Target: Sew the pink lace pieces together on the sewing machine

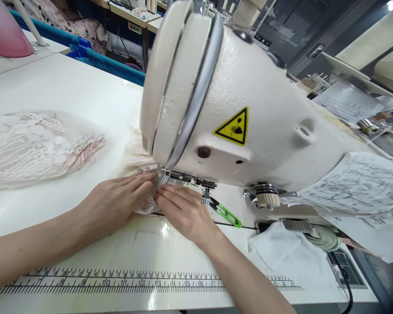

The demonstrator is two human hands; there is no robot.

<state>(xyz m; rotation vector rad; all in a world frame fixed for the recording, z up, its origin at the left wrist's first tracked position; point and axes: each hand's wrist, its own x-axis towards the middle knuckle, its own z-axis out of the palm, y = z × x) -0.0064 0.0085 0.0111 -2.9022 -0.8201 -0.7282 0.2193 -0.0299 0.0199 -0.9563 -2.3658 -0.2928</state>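
A piece of white lace fabric [149,201] lies at the needle area of a white sewing machine [265,109], between my two hands. My left hand [124,194] rests on its left part with the fingers stretched out toward the presser foot; the thumb is mostly hidden. From the right, my right hand [183,211] lies flat on the fabric's edge, its fingertips close to those of my left hand. The machine head hides the needle. Just beyond my right hand are green-handled thread snips [227,214] on the machine bed.
A see-through bag of lace pieces [29,148] lies on the left of the white table. Pale fabric [136,150] is heaped behind my left hand. A printed ruler [134,281] runs along the front edge. White cloth [288,253] and papers [356,183] are at the right.
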